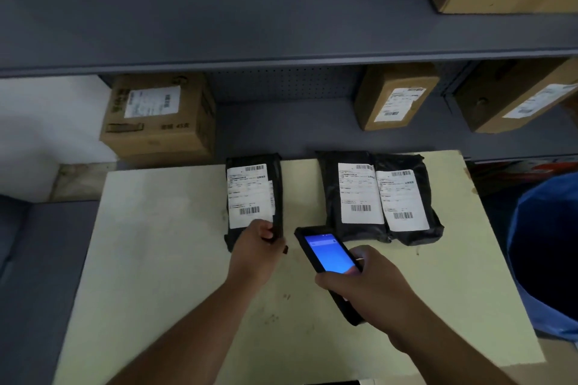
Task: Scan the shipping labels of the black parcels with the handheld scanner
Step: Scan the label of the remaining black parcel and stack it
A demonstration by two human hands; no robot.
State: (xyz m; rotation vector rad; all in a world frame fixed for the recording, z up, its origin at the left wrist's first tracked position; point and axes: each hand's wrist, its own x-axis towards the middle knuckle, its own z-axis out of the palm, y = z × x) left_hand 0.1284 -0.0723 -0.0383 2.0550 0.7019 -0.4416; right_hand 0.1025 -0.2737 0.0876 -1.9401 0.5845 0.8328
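Three black parcels lie on a pale yellow table (156,259), each with a white shipping label facing up. My left hand (256,247) grips the near end of the left parcel (276,184), whose label (248,194) carries barcodes. My right hand (366,284) holds the black handheld scanner (328,255), its blue screen lit, just right of that parcel and close to the near edge of the middle parcel (331,197). The right parcel (419,197) lies against the middle one, slightly overlapping it.
Grey metal shelving (281,37) runs behind the table. Cardboard boxes (159,116) with labels stand on the lower shelf, with another at the upper right. A blue bin (544,247) stands right of the table. A grey surface lies to the left.
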